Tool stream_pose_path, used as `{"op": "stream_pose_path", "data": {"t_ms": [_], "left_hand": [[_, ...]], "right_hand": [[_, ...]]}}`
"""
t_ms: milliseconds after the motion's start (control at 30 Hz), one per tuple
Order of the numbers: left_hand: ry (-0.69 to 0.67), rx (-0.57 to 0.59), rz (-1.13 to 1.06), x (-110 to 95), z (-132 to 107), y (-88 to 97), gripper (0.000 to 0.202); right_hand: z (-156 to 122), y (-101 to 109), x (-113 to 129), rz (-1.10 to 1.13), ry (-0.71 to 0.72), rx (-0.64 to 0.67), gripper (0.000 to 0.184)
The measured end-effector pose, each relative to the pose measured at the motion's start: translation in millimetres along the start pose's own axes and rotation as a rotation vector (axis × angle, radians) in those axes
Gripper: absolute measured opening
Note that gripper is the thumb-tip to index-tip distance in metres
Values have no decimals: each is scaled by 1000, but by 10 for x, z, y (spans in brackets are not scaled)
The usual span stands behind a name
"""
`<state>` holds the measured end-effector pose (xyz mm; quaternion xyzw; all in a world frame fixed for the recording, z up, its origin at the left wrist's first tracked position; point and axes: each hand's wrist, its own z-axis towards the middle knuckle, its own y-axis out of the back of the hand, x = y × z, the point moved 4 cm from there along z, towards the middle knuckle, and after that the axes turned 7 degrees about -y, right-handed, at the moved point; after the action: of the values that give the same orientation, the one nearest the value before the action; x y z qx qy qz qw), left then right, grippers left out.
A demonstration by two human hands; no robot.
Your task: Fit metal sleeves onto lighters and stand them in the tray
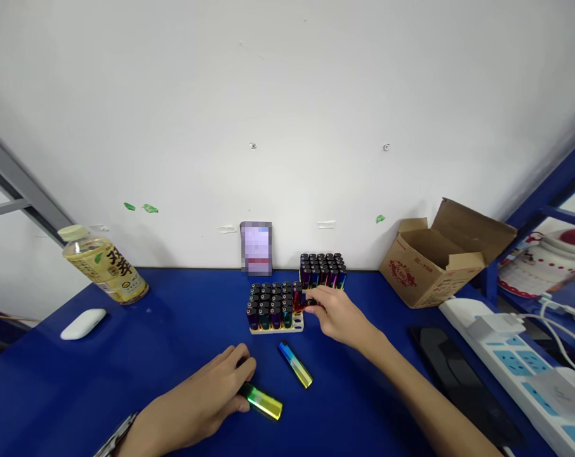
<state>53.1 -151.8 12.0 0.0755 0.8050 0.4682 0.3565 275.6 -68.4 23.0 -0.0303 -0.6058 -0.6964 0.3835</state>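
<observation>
My left hand (pixel 216 387) is closed on the dark end of a shiny green-yellow lighter (pixel 264 402) that lies low over the blue table. Just beyond it, a loose blue-and-yellow lighter (pixel 295 365) rests flat on the tabletop. In my right hand (pixel 332 311), a dark lighter (pixel 309 303) is pinched between thumb and fingers at the right edge of a pale holder (pixel 297 327). Several upright black-topped lighters (pixel 270 308) fill most of that holder, and oval holes show at its near right corner. My right fingers partly hide the pinched lighter.
Behind my right hand stands another block of upright lighters (pixel 323 266). A phone (pixel 257 249) leans on the wall. To the right are an open cardboard box (pixel 425 273), a dark phone (pixel 459 374) and a power strip (pixel 520 362). A drink bottle (pixel 104 266) and white case (pixel 83 324) sit left.
</observation>
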Motion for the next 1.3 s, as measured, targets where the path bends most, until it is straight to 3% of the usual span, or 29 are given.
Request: {"op": "stream_pose_path", "data": {"t_ms": [100, 300, 533, 633, 733, 833, 1000, 1300], "left_hand": [[28, -40, -106, 4, -2, 74, 7], [-36, -278, -360, 5, 101, 283, 15], [-239, -437, -708, -108, 162, 371, 17], [-306, -414, -971, -157, 205, 337, 15], [-387, -470, -1125, -224, 296, 356, 15], [-420, -589, -1137, -294, 417, 440, 21], [-326, -780, -974, -331, 616, 583, 37], [-178, -847, -672, -314, 670, 658, 38]], "right_hand": [[86, 74, 40, -71, -86, 87, 12], [208, 84, 157, -102, -136, 189, 16], [150, -98, 107, 58, -178, 2, 3], [40, -158, 43, 138, -187, -90, 15], [-88, -207, 17, 187, -197, -179, 19], [-182, -288, 43, 207, -166, -184, 11], [-230, -408, 53, 246, -122, -131, 5], [-230, -427, 9, 291, -124, -121, 5]]}}
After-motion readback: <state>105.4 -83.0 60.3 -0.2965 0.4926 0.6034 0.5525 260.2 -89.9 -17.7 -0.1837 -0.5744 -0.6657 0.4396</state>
